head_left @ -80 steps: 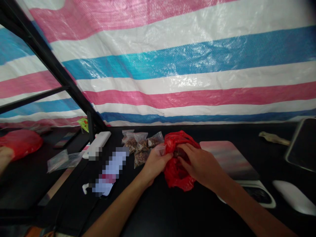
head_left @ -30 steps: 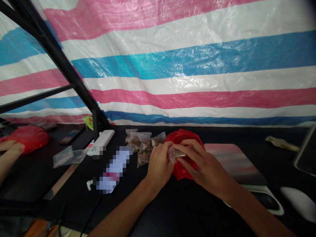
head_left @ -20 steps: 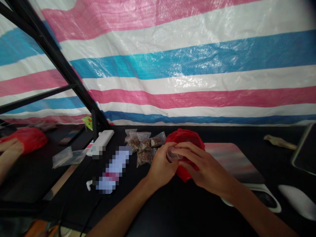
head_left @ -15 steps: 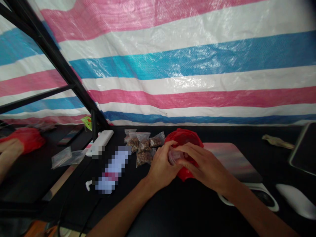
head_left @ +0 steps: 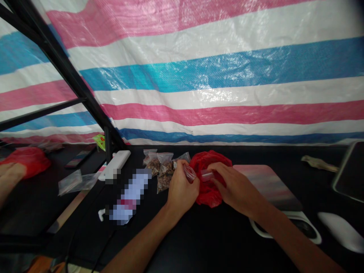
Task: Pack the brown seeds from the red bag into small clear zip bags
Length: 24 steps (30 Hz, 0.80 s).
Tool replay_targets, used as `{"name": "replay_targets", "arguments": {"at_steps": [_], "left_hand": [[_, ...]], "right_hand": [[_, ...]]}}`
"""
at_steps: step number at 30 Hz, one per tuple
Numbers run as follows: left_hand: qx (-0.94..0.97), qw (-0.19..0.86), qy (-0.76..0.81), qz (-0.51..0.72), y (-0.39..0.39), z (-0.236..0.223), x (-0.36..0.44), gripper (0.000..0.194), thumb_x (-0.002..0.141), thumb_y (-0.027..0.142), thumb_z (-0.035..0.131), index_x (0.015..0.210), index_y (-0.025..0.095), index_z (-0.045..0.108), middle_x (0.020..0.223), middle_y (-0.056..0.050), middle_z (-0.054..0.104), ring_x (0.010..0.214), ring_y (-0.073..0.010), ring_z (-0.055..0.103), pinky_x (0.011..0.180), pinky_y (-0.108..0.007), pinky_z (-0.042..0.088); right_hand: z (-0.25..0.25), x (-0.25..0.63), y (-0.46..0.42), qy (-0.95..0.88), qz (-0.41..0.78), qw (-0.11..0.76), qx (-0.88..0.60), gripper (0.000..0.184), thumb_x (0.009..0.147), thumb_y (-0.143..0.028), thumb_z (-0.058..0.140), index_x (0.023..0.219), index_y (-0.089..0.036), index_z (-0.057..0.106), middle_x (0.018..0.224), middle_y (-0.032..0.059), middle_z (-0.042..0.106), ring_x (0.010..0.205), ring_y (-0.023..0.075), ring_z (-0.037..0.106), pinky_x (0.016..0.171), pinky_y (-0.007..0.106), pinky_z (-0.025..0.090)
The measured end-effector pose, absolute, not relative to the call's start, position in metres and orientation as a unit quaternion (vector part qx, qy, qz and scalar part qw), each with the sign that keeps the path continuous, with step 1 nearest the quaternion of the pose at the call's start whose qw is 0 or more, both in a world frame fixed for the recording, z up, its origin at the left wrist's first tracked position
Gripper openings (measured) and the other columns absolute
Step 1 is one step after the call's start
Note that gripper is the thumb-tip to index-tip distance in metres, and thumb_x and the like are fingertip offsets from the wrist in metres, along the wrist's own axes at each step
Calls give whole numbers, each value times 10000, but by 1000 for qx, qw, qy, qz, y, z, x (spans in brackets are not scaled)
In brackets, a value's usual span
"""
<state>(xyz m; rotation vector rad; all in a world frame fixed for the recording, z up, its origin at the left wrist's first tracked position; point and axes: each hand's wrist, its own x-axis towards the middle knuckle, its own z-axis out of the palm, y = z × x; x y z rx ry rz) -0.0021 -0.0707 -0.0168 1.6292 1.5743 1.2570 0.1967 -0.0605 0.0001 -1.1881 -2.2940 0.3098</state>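
My left hand (head_left: 184,185) is closed on a small clear plastic bag (head_left: 189,172), whose opening faces the red bag. My right hand (head_left: 231,185) pinches a small clear cup-like piece (head_left: 207,174) between thumb and fingers, over the red bag; its exact kind is hard to make out. A crumpled red plastic bag (head_left: 209,195) stands open on the black table between and behind both hands. Left of my left hand lie several small clear zip bags (head_left: 165,182) filled with brown bits. My left hand partly covers the nearest ones.
To the right are a grey-pink pad (head_left: 261,184), a white-rimmed object (head_left: 309,225), a white mouse (head_left: 339,229) and a dark device (head_left: 351,170). At left lie a white power strip (head_left: 119,163) and flat clear bags (head_left: 72,182). Another person's hand (head_left: 13,172) touches a red bag (head_left: 31,161).
My hands have drawn apart: the left has moved slightly left with the clear bag, while the right holds the cup-like piece over the red bag. The red bag's mouth looks more crumpled.
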Motion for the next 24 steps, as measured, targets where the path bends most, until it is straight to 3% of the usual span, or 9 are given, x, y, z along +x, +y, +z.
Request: {"name": "replay_targets", "arguments": {"at_steps": [5, 10, 16, 18, 21, 24], "left_hand": [[641, 288, 564, 433, -69, -24, -4, 426, 735, -9, 592, 1075, 227, 489, 982, -24, 590, 873, -182, 590, 781, -298, 431], [617, 283, 541, 496, -67, -21, -2, 342, 813, 26, 601, 1078, 218, 503, 986, -19, 584, 887, -166, 583, 827, -299, 454], [603, 318, 424, 597, -67, -18, 1, 464, 953, 156, 601, 1334, 252, 354, 978, -2, 605, 852, -145, 618, 836, -306, 504], [642, 353, 372, 570, -70, -22, 3, 527, 947, 164, 630, 1370, 263, 332, 994, -5, 612, 860, -142, 633, 819, -298, 515], [668, 406, 298, 548, -75, -26, 7, 634, 907, 158, 690, 1395, 282, 305, 1036, -11, 610, 888, -137, 640, 806, -282, 529], [652, 443, 285, 545, -77, -23, 9, 690, 913, 175, 694, 1433, 290, 256, 1104, -40, 622, 940, -151, 657, 840, -297, 547]], "right_hand": [[-10, 197, -59, -849, 65, 222, -474, 230, 991, -154, 524, 1189, -187, 636, 1200, 112, 733, 1071, 284, 694, 946, 473, 537], [-18, 202, -52, -850, 16, 224, -477, 334, 984, -128, 503, 1283, -190, 638, 1274, 124, 713, 1145, 304, 677, 997, 505, 537], [3, 195, -66, -852, 28, 329, -407, 518, 998, -297, 599, 1497, -242, 475, 1448, 125, 598, 1324, 288, 575, 1104, 478, 489], [11, 189, -74, -864, 42, 349, -359, 446, 993, -314, 623, 1426, -274, 526, 1341, 102, 652, 1217, 265, 630, 1025, 438, 531], [15, 183, -80, -876, 45, 364, -313, 181, 995, -276, 626, 1175, -280, 639, 1145, 70, 691, 1032, 232, 676, 887, 387, 560], [14, 184, -77, -847, 60, 411, -331, 60, 999, -251, 611, 1046, -264, 647, 1232, 90, 645, 1151, 242, 647, 942, 381, 541]]}}
